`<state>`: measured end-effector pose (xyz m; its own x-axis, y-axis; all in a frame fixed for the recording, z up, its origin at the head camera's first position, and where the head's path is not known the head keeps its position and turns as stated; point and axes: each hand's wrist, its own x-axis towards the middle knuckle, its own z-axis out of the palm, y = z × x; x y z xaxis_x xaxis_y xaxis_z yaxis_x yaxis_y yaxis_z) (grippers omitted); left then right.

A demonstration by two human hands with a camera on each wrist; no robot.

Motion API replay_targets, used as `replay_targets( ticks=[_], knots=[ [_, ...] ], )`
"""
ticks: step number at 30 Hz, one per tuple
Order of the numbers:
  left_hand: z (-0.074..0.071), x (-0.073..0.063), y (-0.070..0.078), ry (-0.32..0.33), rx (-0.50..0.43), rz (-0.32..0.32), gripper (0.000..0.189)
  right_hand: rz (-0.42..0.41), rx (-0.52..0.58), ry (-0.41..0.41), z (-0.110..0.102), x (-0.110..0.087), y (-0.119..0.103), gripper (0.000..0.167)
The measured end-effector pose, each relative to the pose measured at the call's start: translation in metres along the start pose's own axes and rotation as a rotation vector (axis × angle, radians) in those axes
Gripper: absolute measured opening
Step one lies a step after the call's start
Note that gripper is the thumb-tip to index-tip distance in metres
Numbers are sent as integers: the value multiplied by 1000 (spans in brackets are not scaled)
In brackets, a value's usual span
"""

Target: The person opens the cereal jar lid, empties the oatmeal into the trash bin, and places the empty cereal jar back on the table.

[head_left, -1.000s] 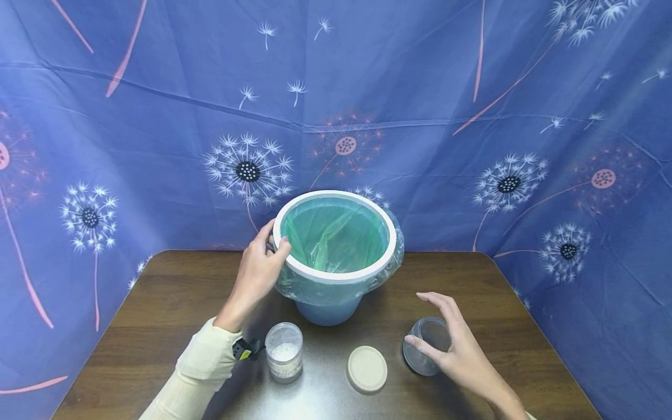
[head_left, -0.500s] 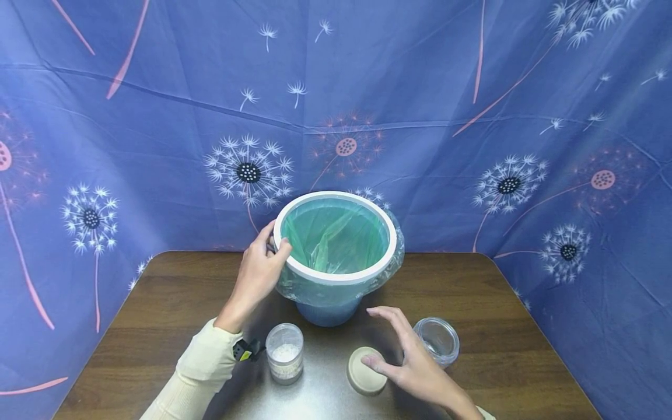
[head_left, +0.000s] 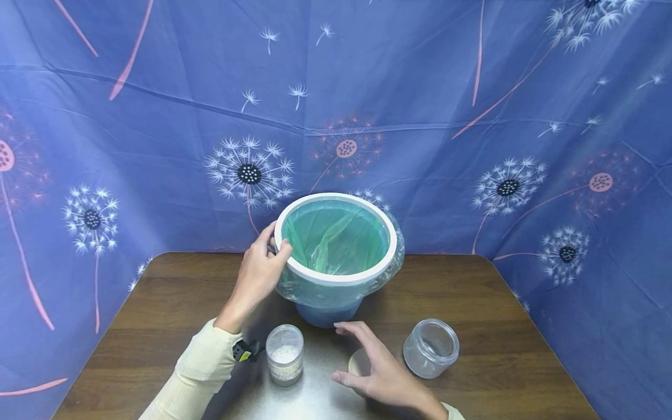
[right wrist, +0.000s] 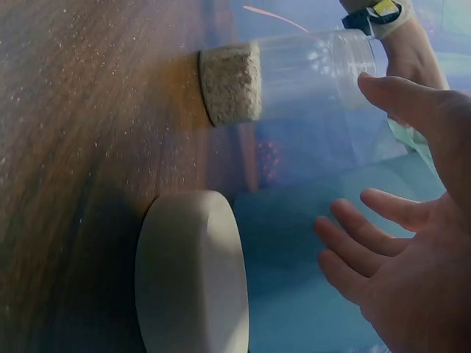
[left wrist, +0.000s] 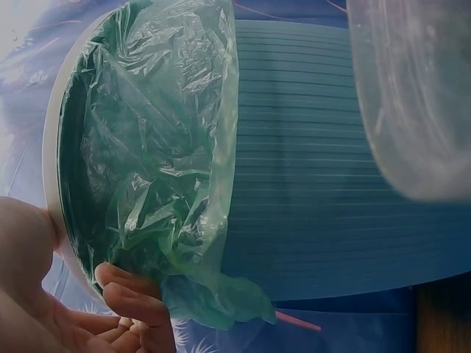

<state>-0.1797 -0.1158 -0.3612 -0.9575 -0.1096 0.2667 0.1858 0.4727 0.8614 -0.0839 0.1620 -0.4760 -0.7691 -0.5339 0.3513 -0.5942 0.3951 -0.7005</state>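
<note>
My left hand (head_left: 257, 268) grips the white rim of a blue trash can (head_left: 328, 312), thumb over the rim and curled fingers under it beside the folded-over green bag (left wrist: 162, 147). My right hand (head_left: 380, 373) hovers over a beige round lid (head_left: 359, 363), partly covering it in the head view; its thumb and fingers are spread with nothing between them. Left of that hand stands an uncovered clear jar (head_left: 284, 354) with a layer of pale grains in its bottom, seen also in the right wrist view as a grain-filled jar (right wrist: 232, 84).
A second clear glass jar (head_left: 431, 349), without a lid, stands on the wooden table (head_left: 504, 326) to the right. Behind the table hangs a blue dandelion-print cloth (head_left: 420, 87). A dark wrist strap (head_left: 247, 350) on the left arm is close to the grain jar.
My right hand has moved left from over the glass jar, across the lid toward the grain jar, leaving the glass jar uncovered to view. My left hand keeps its grip on the rim.
</note>
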Motion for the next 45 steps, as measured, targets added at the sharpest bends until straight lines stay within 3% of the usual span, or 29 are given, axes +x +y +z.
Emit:
replay_targets(
  ticks=[9, 16, 21, 31, 37, 45],
  knots=[
    [0, 2, 1, -2, 26, -1, 63, -49, -10, -43, 11, 14, -8, 80],
    [-2, 2, 2, -12, 43, -8, 64, -112, -26, 7, 26, 24, -4, 84],
    [-3, 2, 4, -15, 52, -7, 64, -86, 19, -5, 34, 29, -3, 88],
    [-3, 3, 1, -22, 58, 14, 62, -50, 42, -108, 45, 34, -6, 89],
    [-4, 3, 2, -31, 77, 12, 63, -88, 23, -117, 52, 37, -6, 88],
    [-5, 3, 1, -42, 81, 19, 62, -3, 19, -151, 58, 39, -7, 89]
  ],
)
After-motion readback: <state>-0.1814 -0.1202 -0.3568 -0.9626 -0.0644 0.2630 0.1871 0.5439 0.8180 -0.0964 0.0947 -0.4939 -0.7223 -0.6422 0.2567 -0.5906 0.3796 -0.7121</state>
